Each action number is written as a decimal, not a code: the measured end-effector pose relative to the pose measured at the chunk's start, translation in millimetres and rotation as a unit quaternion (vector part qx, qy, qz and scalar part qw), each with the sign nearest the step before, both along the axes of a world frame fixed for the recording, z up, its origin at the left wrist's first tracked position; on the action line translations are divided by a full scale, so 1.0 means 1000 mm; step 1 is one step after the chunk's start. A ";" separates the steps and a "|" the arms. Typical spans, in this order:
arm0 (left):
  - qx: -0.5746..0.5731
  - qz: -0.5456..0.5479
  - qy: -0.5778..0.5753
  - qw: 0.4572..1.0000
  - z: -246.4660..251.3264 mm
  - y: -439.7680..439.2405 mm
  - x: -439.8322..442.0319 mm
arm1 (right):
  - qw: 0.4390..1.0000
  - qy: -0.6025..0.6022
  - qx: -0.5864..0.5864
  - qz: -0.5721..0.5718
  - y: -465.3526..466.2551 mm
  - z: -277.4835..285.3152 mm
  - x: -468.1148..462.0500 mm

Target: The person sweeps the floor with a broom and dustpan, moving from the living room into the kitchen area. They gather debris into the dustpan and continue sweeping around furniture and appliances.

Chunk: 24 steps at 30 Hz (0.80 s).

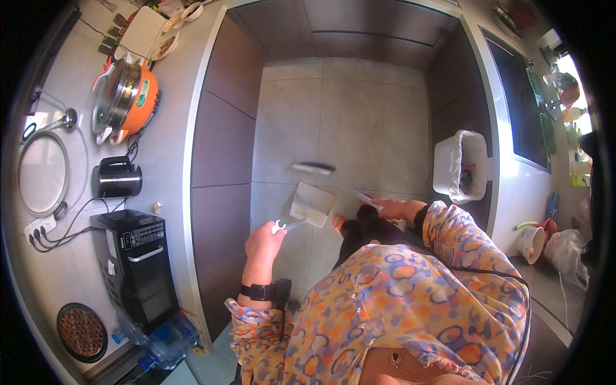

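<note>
My left hand (264, 240) is closed around the white handle of a dustpan, whose pale pan (312, 204) rests on the tiled floor before me. In my right hand (392, 210) is the handle of a broom; its pole looks thin and blurred towards the floor. The broom head (314, 168), white with dark bristles, lies on the tiles just beyond the pan, with a small gap between them. Part of a sandaled foot (338, 221) shows to the right of the dustpan.
A lined white bin (459, 166) stands against the right cabinets. Along the left counter are an orange electric steamer (132, 101), a kettle (118, 178) and a black oven (137, 269). Large water bottles (168, 337) sit lower left. Dark cabinets (224, 139) border the floor.
</note>
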State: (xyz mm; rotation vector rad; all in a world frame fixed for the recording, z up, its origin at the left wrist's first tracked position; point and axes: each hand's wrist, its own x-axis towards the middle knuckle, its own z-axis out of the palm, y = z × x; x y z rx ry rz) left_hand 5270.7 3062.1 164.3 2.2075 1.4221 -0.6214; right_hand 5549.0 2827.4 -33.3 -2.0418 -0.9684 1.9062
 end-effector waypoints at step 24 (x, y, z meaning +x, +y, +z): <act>0.016 0.050 -0.009 0.999 -0.008 -0.025 -0.055 | 0.837 0.375 -0.152 -0.368 -0.064 0.045 -0.022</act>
